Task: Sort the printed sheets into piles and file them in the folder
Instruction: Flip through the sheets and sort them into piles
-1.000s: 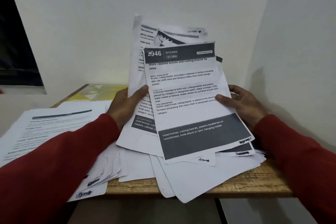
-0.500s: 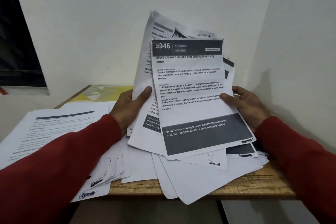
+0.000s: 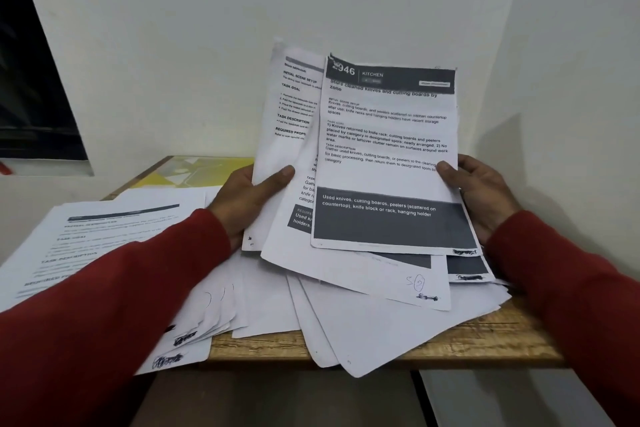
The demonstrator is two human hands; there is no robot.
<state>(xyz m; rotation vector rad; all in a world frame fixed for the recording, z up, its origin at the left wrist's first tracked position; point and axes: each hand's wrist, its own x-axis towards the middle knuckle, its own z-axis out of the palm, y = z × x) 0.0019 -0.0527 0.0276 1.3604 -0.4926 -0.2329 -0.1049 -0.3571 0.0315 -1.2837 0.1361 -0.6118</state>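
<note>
Since a second ago the fanned bundle of white printed paper sheets (image 3: 363, 253) has been raised more upright and squared up: the front sheet with the dark grey "KITCHEN" header band (image 3: 388, 149) now stands nearly vertical and sits further right, and the plain text sheet behind it (image 3: 287, 121) now shows as a separate leaf beyond the left thumb. Judgement: sheets are being separated by type, so sorting is early and nothing is filed yet. Left hand (image 3: 249, 198) grips the left edge, thumb laid across the face of the rear sheets, other fingers hidden behind the paper. Right hand (image 3: 481, 194) pinches the right edge of the front sheet, thumb on the printed face, fingers curled behind. Below both thumbs, loose white sheets, some blank (image 3: 363, 329), spread in a ragged fan over the front edge of the worn wood-grain tabletop (image 3: 485, 340); thin, limp stock, corners curling, some with black scribbles. Left of the left hand, under the red sleeve, a flatter pile of printed sheets (image 3: 104, 236) lies face up. Beyond the left fingers, against the wall, a flat yellow patterned folder (image 3: 194, 172) lies partly covered by paper; whether it is open I cannot tell.
</note>
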